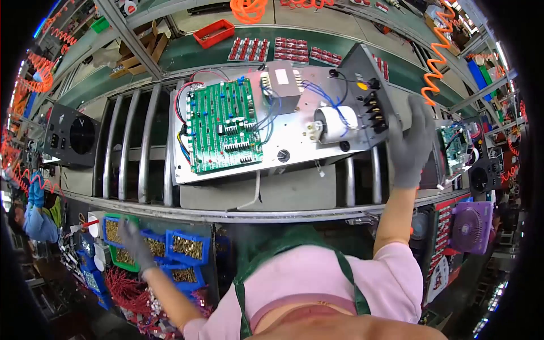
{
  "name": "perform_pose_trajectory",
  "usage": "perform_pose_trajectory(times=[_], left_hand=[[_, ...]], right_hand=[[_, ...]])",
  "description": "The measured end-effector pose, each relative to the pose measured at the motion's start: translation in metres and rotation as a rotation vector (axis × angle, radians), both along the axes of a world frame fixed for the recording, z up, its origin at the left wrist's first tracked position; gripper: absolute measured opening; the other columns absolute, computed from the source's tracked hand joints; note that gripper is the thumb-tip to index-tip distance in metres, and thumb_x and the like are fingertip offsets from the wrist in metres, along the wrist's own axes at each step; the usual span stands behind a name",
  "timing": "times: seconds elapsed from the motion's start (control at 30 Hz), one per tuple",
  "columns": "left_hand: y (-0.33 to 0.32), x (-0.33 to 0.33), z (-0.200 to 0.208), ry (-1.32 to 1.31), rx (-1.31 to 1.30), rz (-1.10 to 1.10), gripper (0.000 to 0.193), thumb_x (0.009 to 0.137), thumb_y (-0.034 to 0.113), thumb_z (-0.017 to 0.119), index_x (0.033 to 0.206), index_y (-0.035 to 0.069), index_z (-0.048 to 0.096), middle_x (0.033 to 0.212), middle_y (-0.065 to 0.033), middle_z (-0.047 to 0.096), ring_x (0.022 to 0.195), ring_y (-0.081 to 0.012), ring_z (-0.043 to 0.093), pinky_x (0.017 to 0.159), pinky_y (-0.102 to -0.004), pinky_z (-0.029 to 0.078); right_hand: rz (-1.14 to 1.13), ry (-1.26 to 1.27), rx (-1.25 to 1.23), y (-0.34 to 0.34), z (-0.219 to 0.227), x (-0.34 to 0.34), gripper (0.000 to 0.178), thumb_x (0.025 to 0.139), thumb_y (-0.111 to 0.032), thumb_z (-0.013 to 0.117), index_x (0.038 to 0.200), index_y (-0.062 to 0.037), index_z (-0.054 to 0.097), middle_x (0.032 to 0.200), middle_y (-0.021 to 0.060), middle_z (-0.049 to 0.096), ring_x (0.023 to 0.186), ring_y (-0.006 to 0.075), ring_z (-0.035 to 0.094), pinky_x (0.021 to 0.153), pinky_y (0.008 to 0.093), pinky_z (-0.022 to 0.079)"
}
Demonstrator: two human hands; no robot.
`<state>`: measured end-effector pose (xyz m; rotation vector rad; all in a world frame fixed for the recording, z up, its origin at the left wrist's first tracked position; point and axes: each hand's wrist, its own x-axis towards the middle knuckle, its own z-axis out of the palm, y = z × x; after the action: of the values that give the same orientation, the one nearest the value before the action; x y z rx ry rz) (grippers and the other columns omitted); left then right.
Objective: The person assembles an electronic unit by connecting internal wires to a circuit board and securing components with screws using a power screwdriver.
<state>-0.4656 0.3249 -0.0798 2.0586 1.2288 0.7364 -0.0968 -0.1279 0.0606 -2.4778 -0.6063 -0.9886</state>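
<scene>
A metal chassis (294, 154) lies across the roller conveyor. On it sit a green circuit board (224, 127), a grey transformer (283, 93), a white cylindrical part (338, 123) and several blue wires. A dark upright panel (362, 85) stands at its right end. My right hand (412, 144), in a grey glove, is at the panel's right edge. Its fingers stretch upward, and its thumb is close to or touching the panel. My left hand (137, 245), also gloved, hovers over bins of brass-coloured parts (154, 247) at the lower left; motion smears its fingers.
Metal rollers (130, 147) and a front rail run before me. More units stand left (73, 136) and right (456, 144). Red parts (249, 50) and a red bin (213, 34) lie beyond. Orange coiled hoses (433, 62) hang overhead. A purple fan (472, 228) is at right.
</scene>
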Motion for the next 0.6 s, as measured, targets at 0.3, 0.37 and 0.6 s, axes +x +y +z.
perform_pose_trajectory(times=[0.3, 0.37, 0.6], left_hand=[[-0.067, 0.201, -0.01, -0.038, 0.282, -0.296, 0.034, 0.093, 0.025, 0.05, 0.117, 0.001, 0.057, 0.122, -0.0225, 0.052, 0.111, -0.0366, 0.053, 0.095, -0.0404, 0.043], [-0.066, 0.203, -0.015, 0.017, 0.368, -0.259, 0.031, 0.093, 0.022, 0.049, 0.117, 0.004, 0.058, 0.121, -0.0231, 0.053, 0.108, -0.0387, 0.054, 0.092, -0.0429, 0.045], [-0.049, 0.202, -0.005, 0.003, 0.354, -0.376, 0.028, 0.09, 0.011, 0.05, 0.115, 0.006, 0.06, 0.115, -0.0227, 0.056, 0.105, -0.0387, 0.055, 0.09, -0.0415, 0.046]], right_hand=[[-0.007, 0.542, 0.018, -0.033, -0.03, 0.051, 0.054, 0.079, -0.012, 0.057, 0.132, -0.0091, 0.047, 0.112, 0.0223, 0.061, 0.1, 0.0392, 0.06, 0.083, 0.0429, 0.049], [-0.018, 0.563, 0.017, -0.032, -0.028, 0.046, 0.053, 0.079, -0.011, 0.055, 0.132, -0.0106, 0.047, 0.11, 0.0231, 0.061, 0.098, 0.041, 0.059, 0.082, 0.0444, 0.048], [-0.195, 0.509, 0.004, -0.028, -0.028, 0.013, 0.049, 0.08, -0.007, 0.049, 0.129, -0.009, 0.05, 0.108, 0.0215, 0.063, 0.095, 0.0391, 0.062, 0.079, 0.0444, 0.049]])
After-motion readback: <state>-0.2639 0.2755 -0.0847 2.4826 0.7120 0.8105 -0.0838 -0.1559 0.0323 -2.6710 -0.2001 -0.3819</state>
